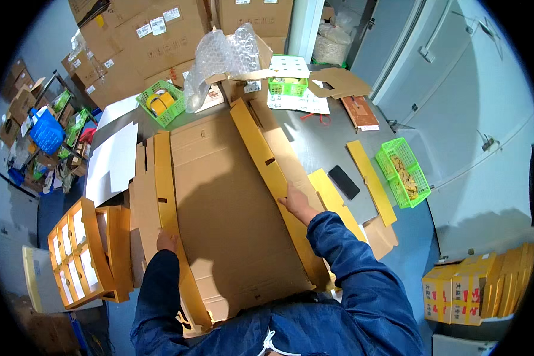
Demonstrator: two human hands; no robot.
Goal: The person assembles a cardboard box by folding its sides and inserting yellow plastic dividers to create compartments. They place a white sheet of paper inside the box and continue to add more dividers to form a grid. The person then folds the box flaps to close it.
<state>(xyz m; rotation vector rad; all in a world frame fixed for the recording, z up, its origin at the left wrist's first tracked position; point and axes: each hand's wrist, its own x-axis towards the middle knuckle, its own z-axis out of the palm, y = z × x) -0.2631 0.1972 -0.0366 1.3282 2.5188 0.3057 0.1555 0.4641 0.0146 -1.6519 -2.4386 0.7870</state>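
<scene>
A large flattened brown cardboard sheet covers the middle of the table in front of me. Along its left side runs a long yellow notched board; my left hand has its fingers curled at that board's outer edge. Another long yellow notched board slants along the right side. My right hand grips this one near its middle, thumb and forefinger at its edge. The near ends of both boards reach down to my jacket, and the undersides of my fingers are hidden.
Right of the sheet lie a black phone, a loose yellow strip and a green basket of small yellow pieces. A yellow drawer unit stands left. Bubble wrap and a green basket with tape rolls sit at the back.
</scene>
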